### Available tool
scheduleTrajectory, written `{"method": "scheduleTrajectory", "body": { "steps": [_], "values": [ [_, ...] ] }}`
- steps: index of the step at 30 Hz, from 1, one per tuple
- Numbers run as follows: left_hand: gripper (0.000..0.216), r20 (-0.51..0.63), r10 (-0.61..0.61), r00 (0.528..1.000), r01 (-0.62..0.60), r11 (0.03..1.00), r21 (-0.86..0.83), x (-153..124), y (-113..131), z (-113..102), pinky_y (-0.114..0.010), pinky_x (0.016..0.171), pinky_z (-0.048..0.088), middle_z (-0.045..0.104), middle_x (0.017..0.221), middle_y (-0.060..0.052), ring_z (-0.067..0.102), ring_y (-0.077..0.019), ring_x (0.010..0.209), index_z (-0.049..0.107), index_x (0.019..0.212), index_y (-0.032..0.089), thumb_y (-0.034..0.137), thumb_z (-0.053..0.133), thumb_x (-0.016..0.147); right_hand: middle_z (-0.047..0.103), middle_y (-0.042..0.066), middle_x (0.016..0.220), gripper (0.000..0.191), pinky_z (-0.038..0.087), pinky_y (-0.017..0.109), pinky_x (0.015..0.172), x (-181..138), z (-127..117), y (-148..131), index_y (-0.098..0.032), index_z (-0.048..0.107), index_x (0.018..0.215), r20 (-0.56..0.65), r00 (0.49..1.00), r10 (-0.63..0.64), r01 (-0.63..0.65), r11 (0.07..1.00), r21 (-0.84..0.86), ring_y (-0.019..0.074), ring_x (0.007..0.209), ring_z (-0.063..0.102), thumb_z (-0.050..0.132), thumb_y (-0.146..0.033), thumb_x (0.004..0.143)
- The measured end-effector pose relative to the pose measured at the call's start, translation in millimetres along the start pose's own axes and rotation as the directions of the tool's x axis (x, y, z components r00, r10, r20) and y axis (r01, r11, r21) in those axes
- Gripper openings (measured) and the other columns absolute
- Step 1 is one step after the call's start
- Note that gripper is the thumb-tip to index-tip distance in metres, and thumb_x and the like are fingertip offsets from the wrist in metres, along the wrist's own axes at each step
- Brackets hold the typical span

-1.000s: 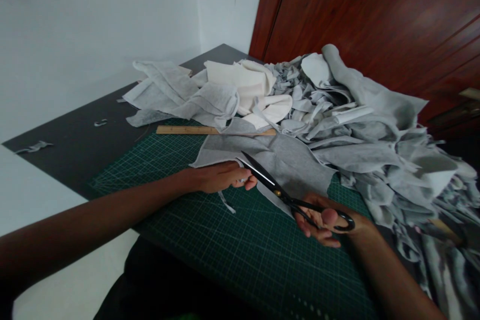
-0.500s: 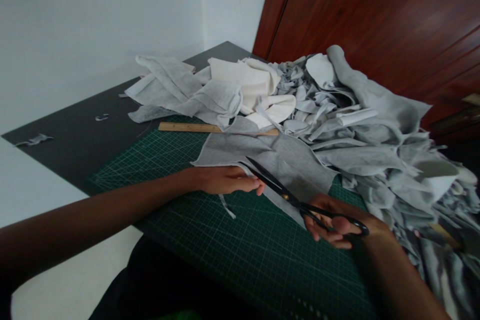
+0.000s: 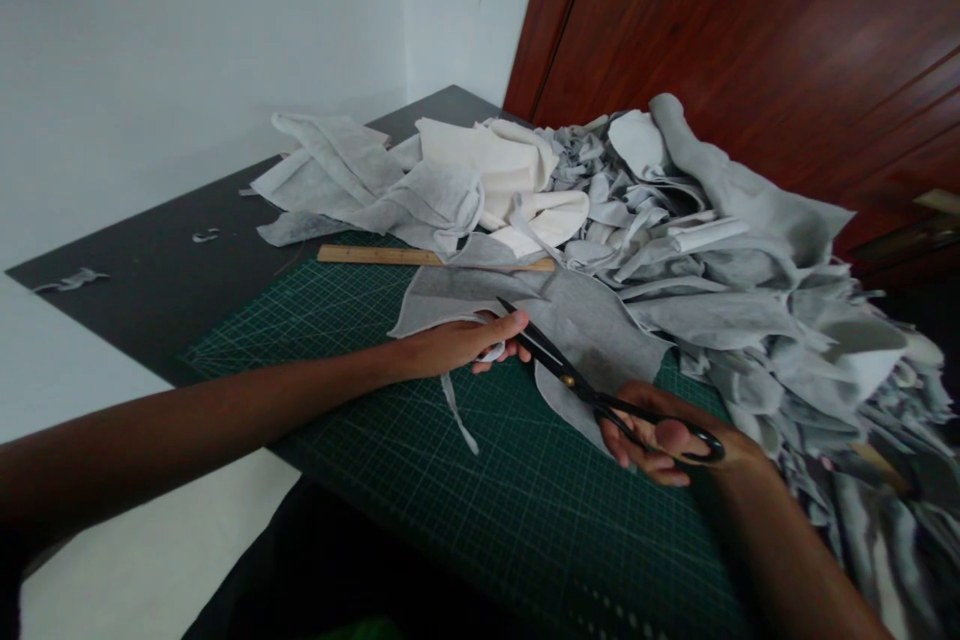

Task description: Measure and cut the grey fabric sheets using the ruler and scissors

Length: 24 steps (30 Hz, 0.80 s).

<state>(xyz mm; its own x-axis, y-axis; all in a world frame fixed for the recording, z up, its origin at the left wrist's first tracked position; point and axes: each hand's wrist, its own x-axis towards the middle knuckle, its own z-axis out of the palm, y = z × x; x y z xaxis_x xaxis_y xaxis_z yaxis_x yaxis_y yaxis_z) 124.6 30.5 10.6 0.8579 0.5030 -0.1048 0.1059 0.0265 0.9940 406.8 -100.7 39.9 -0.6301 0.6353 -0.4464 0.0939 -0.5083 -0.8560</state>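
Observation:
A grey piece of fabric (image 3: 592, 325) lies over the green cutting mat (image 3: 360, 400), its near edge lifted at my left hand (image 3: 472, 342). That hand pinches the edge between thumb and fingers, and a narrow strip of fabric (image 3: 459, 415) dangles below it onto the mat. My right hand (image 3: 652, 432) grips black scissors (image 3: 559, 365) by the handles. Their blades look nearly closed and point up and left, with the tips just past my left fingertips, over the fabric. Part of the folded edge is hidden inside my left hand.
A wooden ruler (image 3: 375, 255) lies behind the grey piece, partly covered by cloth. Grey and cream fabric (image 3: 480, 155) is heaped at the back, and a large pile of grey scraps (image 3: 750, 270) fills the right side. Small scraps (image 3: 75, 278) lie on the dark tabletop (image 3: 165, 290).
My left hand has lifted and turned, its thumb now on top of the fabric edge, which folds up more. The hanging strip reaches lower. The scissors have shifted slightly left.

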Motion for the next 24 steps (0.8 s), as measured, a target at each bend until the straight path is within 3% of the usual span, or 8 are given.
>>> {"method": "scheduleTrajectory", "body": {
  "steps": [7, 14, 19, 24],
  "values": [
    [0.064, -0.021, -0.104, 0.994, 0.104, 0.994, 0.016, -2, -5, -3, -0.022, 0.055, 0.034, 0.049, 0.069, 0.002, 0.04, -0.0113, 0.06, 0.065, 0.086, 0.017, 0.073, 0.04, 0.103, 0.041, -0.01, 0.052, 0.068, 0.039, 0.014, 0.039, 4, -2, 2, -0.016, 0.067, 0.089, 0.032, 0.999, -0.001, 0.002, 0.999, -0.039, 0.003, 0.039, 0.033, 0.076, -0.082, 0.074],
    [0.067, 0.017, -0.015, 1.0, 0.015, 1.0, 0.023, 0, -6, -4, -0.024, 0.049, 0.035, 0.051, 0.069, 0.002, 0.041, -0.0092, 0.05, 0.06, 0.085, 0.016, 0.074, 0.031, 0.105, 0.042, -0.01, 0.051, 0.065, 0.04, 0.017, 0.035, 5, -3, 6, -0.016, 0.068, 0.089, 0.009, 1.0, -0.003, 0.003, 0.999, -0.05, 0.005, 0.036, 0.034, 0.076, -0.079, 0.077],
    [0.083, 0.027, 0.072, 0.997, -0.069, 0.993, -0.093, 6, -16, -7, -0.022, 0.046, 0.042, 0.057, 0.078, -0.003, 0.05, -0.0121, 0.058, 0.064, 0.094, 0.015, 0.086, 0.021, 0.098, 0.04, -0.011, 0.051, 0.065, 0.038, 0.016, 0.034, 4, -2, 7, -0.015, 0.066, 0.084, -0.044, 0.999, -0.027, 0.025, 0.999, -0.045, 0.0036, 0.036, 0.031, 0.077, -0.079, 0.077],
    [0.097, 0.058, 0.088, 0.994, -0.069, 0.96, -0.27, 10, -13, -9, -0.02, 0.043, 0.045, 0.059, 0.076, -0.007, 0.057, -0.0174, 0.069, 0.063, 0.086, 0.015, 0.098, 0.011, 0.087, 0.042, -0.012, 0.05, 0.067, 0.037, 0.016, 0.031, 2, -7, 11, -0.013, 0.065, 0.085, -0.024, 0.998, -0.066, 0.066, 0.998, -0.02, 0.003, 0.034, 0.031, 0.077, -0.079, 0.078]
  ]
}}
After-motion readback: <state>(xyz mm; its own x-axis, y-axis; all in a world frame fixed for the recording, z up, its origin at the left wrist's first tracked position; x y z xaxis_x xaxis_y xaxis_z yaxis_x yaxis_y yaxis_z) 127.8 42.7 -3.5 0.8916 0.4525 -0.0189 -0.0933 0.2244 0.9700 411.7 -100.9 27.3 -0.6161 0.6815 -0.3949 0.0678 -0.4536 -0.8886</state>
